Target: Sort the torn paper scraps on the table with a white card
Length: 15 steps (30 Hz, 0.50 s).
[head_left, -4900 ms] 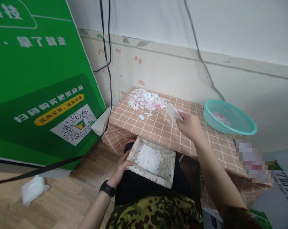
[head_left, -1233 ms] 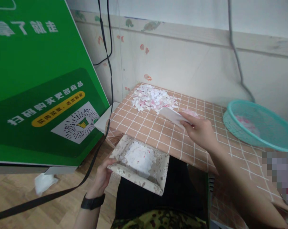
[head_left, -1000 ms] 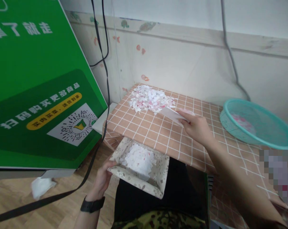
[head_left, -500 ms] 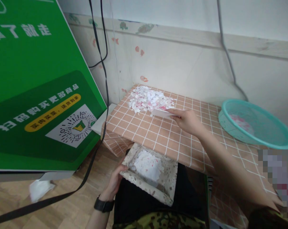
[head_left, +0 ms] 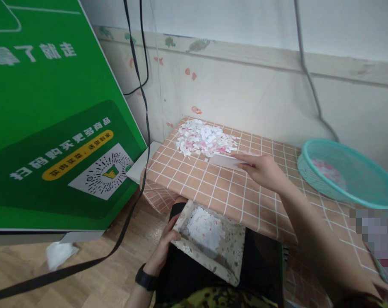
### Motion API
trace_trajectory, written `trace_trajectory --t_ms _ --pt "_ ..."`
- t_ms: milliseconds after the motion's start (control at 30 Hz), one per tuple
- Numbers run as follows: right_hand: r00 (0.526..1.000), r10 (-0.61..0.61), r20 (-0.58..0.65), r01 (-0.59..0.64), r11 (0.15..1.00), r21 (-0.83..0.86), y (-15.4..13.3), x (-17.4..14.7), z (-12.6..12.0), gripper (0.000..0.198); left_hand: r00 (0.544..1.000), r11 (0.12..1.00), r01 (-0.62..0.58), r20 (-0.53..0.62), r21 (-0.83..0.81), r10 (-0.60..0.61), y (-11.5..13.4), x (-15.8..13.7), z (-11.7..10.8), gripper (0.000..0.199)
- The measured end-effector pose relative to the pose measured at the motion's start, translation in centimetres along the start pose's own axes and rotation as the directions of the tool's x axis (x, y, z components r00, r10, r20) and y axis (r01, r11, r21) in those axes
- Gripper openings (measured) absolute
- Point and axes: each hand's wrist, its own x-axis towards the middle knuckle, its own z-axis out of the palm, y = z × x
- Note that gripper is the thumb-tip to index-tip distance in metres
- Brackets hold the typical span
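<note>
My right hand [head_left: 261,168] pinches a flat white card [head_left: 225,161] between thumb and fingers, its long edge low over the checked tablecloth. Just beyond the card lies a heap of white and pink paper scraps [head_left: 202,137]. With my left hand [head_left: 170,235] I grip the left side of a shallow, flower-patterned tray [head_left: 209,267]. It rests over my lap, against the front edge of the table, and a mound of small white shreds [head_left: 205,226] with red specks lies in it.
The table [head_left: 194,179] stands against the wall. A turquoise plastic basket [head_left: 350,199] holding pinkish scraps is at its right end. A large green sign [head_left: 52,107] fills the left, with a dark strap [head_left: 126,226] hanging before it. A white crumpled thing [head_left: 60,254] lies on the floor.
The whole view has shifted slightly, so everything appears a little lower and further right. The card has drawn back slightly from the heap, still in my right hand. My left hand keeps its hold.
</note>
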Motion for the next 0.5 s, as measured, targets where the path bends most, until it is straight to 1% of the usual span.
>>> trace_trajectory --t_ms 67,133,200,300,400,500 --pt "0.997 0.06 -0.052 -0.06 0.998 -0.004 0.2 -0.6 0.2 0.04 1.0 1.0 0.007 -0.014 -0.006 -0.007 -0.1 0.1 -0.4 0.063" --pt "0.989 0.113 -0.099 -0.119 0.991 -0.057 0.1 -1.2 0.8 0.04 1.0 1.0 0.021 -0.013 -0.004 -0.021 0.0 0.2 -0.6 0.064" --pt "0.986 0.125 -0.11 -0.138 0.984 -0.112 -0.4 -1.9 1.6 0.039 1.0 1.0 0.02 -0.015 0.006 -0.02 0.3 0.3 -0.7 0.066" --pt "0.992 0.108 -0.06 -0.114 0.986 -0.121 -1.5 -2.9 3.0 0.043 0.999 0.999 0.039 0.0 0.024 -0.039 1.0 0.6 -0.4 0.067" --pt "0.997 0.077 -0.019 -0.078 0.99 -0.114 -2.3 -3.7 3.7 0.049 0.999 0.999 0.041 0.008 0.033 -0.042 1.8 0.8 0.2 0.069" --pt "0.996 0.069 -0.052 -0.075 0.991 -0.115 -2.8 -4.2 3.8 0.05 1.0 0.997 0.009 0.011 0.071 -0.01 2.4 1.1 0.7 0.07"
